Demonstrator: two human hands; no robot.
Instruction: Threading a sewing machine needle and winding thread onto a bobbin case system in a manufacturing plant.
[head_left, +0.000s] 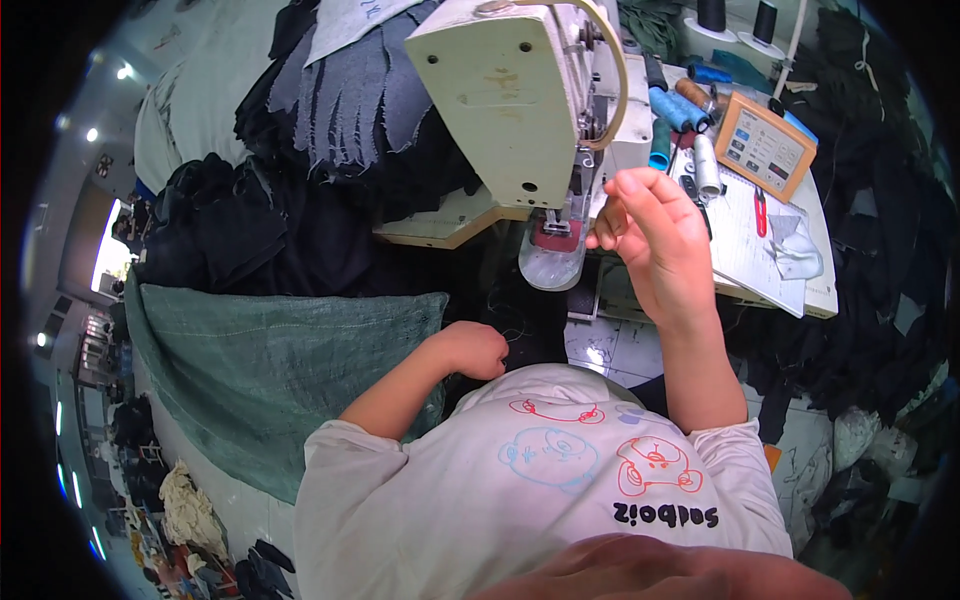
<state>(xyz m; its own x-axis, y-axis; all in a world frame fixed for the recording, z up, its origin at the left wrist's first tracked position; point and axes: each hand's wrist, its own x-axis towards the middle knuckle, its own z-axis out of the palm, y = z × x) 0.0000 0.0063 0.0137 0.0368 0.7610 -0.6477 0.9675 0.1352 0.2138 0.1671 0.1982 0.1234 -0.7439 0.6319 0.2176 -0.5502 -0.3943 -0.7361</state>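
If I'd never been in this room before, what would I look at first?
Probably the big cream sewing machine at the top middle, with the person's right hand beside its lower end. Next might be the wide green cloth at the left, near the left hand. Then the blue thread spools and orange-framed control panel at the upper right.

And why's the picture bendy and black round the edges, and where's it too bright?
Head view: the fisheye lens bends things and the corners go black; lamps at upper left glare; the opening below them is washed-out white; floor tiles catch a bright reflection.
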